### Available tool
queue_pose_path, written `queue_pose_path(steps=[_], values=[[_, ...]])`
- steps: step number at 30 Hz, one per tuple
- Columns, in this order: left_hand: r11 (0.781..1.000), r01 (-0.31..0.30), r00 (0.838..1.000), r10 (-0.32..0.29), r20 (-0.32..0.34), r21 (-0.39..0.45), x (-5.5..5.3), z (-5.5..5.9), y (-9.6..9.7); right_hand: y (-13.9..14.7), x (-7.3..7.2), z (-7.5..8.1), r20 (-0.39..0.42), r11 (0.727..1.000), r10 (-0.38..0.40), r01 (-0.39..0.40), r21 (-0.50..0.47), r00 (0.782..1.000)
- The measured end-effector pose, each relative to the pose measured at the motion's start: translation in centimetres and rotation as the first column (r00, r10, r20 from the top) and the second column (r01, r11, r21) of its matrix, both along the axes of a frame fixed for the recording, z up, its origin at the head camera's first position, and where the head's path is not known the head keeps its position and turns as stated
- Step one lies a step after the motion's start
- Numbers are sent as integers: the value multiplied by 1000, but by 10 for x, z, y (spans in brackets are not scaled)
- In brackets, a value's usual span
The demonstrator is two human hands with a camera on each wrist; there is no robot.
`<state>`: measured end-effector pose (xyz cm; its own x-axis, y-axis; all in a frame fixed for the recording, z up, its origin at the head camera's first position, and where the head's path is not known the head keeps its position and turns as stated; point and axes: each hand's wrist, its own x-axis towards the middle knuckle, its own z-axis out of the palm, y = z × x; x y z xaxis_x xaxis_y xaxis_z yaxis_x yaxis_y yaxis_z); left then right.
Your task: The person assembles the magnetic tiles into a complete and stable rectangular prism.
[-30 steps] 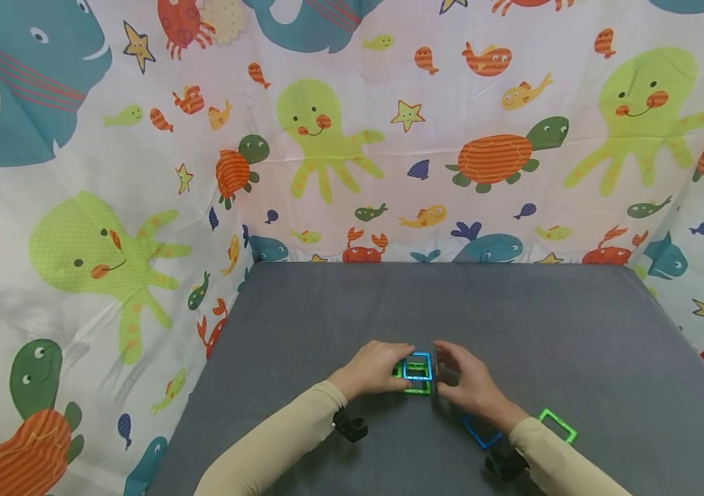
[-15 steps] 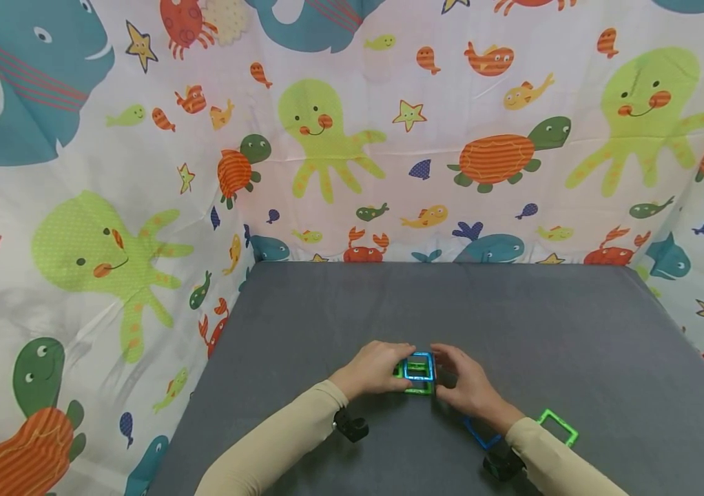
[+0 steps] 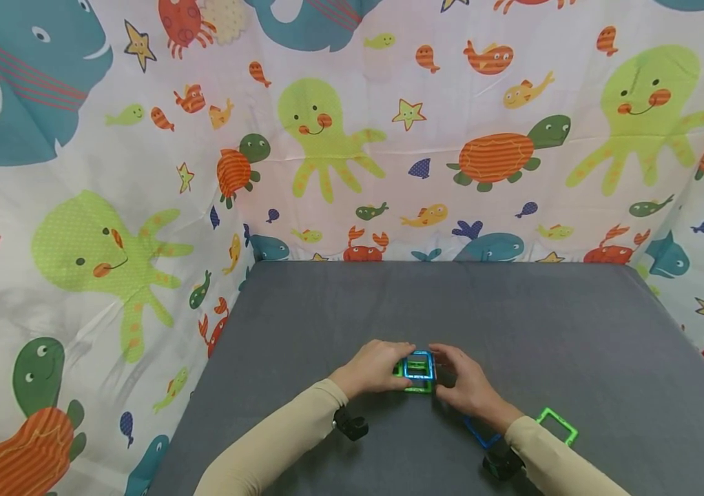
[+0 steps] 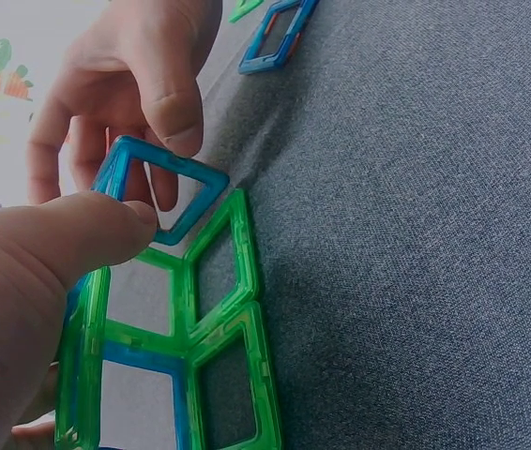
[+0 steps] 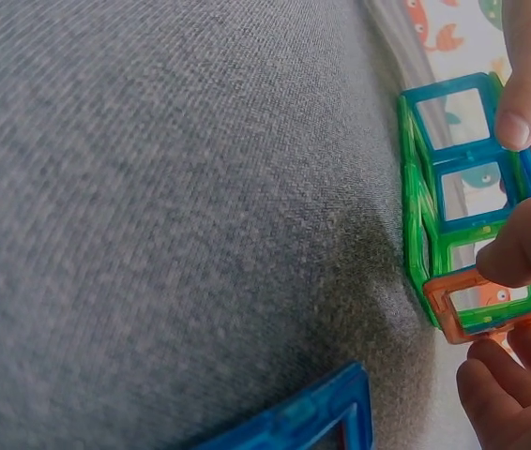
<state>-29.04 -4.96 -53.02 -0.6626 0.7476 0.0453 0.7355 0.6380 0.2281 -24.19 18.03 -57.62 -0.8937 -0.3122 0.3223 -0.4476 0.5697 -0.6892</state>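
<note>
The green-and-blue tile structure (image 5: 472,223) is gripped between the thumb and fingers of the left hand (image 3: 375,368). At its other end, an orange tile (image 5: 446,307) is pinched by the fingers of the right hand (image 3: 472,387); apart from them, a loose blue tile (image 5: 289,414) is seen.

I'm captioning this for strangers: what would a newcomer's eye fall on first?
Probably the bright sea-animal curtain rising behind and beside the gray table. Next, in the lower middle of the head view, the left hand grips a structure of green and blue frames, while the right hand pinches an orange frame at its end. A separate green frame lies beside the right sleeve.
</note>
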Motion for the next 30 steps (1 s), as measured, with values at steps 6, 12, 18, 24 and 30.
queue_pose_path(steps=[6, 12, 18, 24, 30], values=[[1000, 10, 1000, -10, -10, 11, -1, -2, 0, -1, 0, -1, -6, 1000, -4, 4, 21, 1000], [1000, 9, 1000, -8, -8, 18, 0, -2, 0, 0, -1, 0, 6, 999, -5, 4, 37, 1000], [1000, 13, 1000, -12, -19, 19, 0, -2, -1, 0, -2, 0, 13, 999, -7, 6, 54, 1000], [1000, 3, 1000, -3, -16, 5, 1, -1, 0, -2, -2, 1, 5, 998, -2, 2, 69, 1000], [1000, -8, 1000, 8, -22, -21, 2, 0, 1, -1, -4, 0, -7, 996, 4, -3, 88, 1000]])
